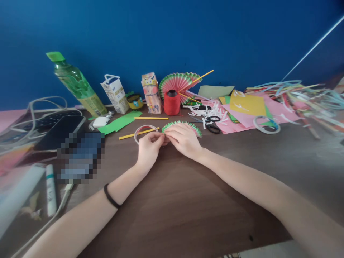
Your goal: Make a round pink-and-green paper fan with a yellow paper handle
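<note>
A small pleated paper fan (194,128), green and white along its edge, lies partly spread on the brown table, largely covered by my right hand (184,139). The fingers of that hand are closed over the fan's left part. My left hand (149,150) pinches at the fan's left end, its fingertips meeting those of the right; exactly what is between them is hidden. Just behind my left hand a clear tape roll (136,135) lies over a yellow stick (126,136). Another yellow stick (151,118) lies farther back.
A red thread spool (172,104) stands before a finished pink-green fan (172,84). Black scissors (213,128), white paper shreds (197,110), coloured sheets (243,104) and a second tape roll (266,130) lie right. Leftward are a bottle (77,86), carton (115,95), green paper (118,123) and phone (61,132).
</note>
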`<act>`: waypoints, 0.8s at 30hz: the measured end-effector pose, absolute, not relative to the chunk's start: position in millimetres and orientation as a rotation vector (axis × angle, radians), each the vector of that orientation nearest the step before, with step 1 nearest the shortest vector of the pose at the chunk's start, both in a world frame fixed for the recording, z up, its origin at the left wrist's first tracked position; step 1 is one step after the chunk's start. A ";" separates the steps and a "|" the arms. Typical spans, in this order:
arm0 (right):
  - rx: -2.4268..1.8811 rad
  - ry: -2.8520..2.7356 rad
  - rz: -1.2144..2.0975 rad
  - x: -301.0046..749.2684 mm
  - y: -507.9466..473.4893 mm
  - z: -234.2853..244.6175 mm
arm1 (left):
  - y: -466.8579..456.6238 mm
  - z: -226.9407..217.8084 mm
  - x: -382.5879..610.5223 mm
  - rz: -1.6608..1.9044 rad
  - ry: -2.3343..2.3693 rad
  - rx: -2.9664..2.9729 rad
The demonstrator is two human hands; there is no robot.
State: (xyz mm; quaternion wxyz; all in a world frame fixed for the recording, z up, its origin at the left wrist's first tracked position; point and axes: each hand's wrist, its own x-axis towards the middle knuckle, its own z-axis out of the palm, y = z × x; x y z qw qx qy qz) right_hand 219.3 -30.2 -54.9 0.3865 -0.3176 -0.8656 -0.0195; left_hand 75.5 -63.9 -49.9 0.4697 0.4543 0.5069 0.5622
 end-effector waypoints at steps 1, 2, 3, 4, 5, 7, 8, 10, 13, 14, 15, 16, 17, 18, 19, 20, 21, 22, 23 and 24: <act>-0.809 -2.211 -0.055 219.5 -30.1 -54.5 | -64.0 -49.6 75.6 1.374 1.246 1.114; -0.807 -2.219 -0.065 219.7 -30.1 -54.0 | -64.1 -49.4 75.7 1.371 1.250 1.116; -0.806 -2.229 -0.081 219.9 -30.2 -53.5 | -64.1 -49.2 75.9 1.369 1.251 1.118; -0.803 -2.242 -0.103 220.1 -30.3 -53.0 | -64.1 -48.9 76.1 1.368 1.251 1.121; -0.799 -2.256 -0.131 220.3 -30.5 -52.5 | -64.1 -48.8 76.2 1.369 1.249 1.124; -0.788 -2.275 -0.195 220.4 -31.0 -51.7 | -64.0 -48.5 76.4 1.372 1.250 1.130; -0.784 -2.281 -0.225 220.4 -31.2 -51.3 | -64.0 -48.5 76.4 1.372 1.252 1.132; -0.777 -2.288 -0.271 220.0 -31.5 -50.9 | -64.0 -48.7 76.1 1.370 1.262 1.141; -0.784 -2.293 -0.298 219.0 -31.6 -50.9 | -63.9 -49.8 74.9 1.361 1.279 1.157; -0.786 -2.293 -0.300 218.8 -31.5 -51.0 | -63.7 -50.3 74.5 1.359 1.283 1.160; -0.787 -2.291 -0.299 218.5 -31.6 -51.1 | -63.4 -50.9 74.1 1.359 1.285 1.160; -0.787 -2.288 -0.297 218.4 -31.6 -51.3 | -63.1 -51.4 73.7 1.359 1.284 1.160; -0.786 -2.285 -0.295 218.3 -31.7 -51.4 | -62.8 -51.9 73.5 1.360 1.282 1.159; -0.785 -2.282 -0.292 218.3 -31.8 -51.5 | -62.4 -52.2 73.4 1.361 1.279 1.158; -0.785 -2.278 -0.288 218.3 -31.8 -51.7 | -62.1 -52.4 73.4 1.361 1.277 1.159; -0.786 -2.274 -0.283 218.3 -31.9 -51.9 | -61.8 -52.5 73.4 1.361 1.276 1.158; -0.788 -2.270 -0.275 218.2 -31.8 -52.1 | -61.6 -52.6 73.5 1.360 1.275 1.158; -0.789 -2.266 -0.266 218.1 -31.7 -52.4 | -61.5 -52.6 73.7 1.360 1.276 1.158; -0.789 -2.262 -0.256 218.0 -31.5 -52.7 | -61.5 -52.6 73.8 1.360 1.276 1.157; -0.787 -2.256 -0.248 217.7 -31.3 -53.1 | -61.6 -52.6 73.9 1.360 1.275 1.156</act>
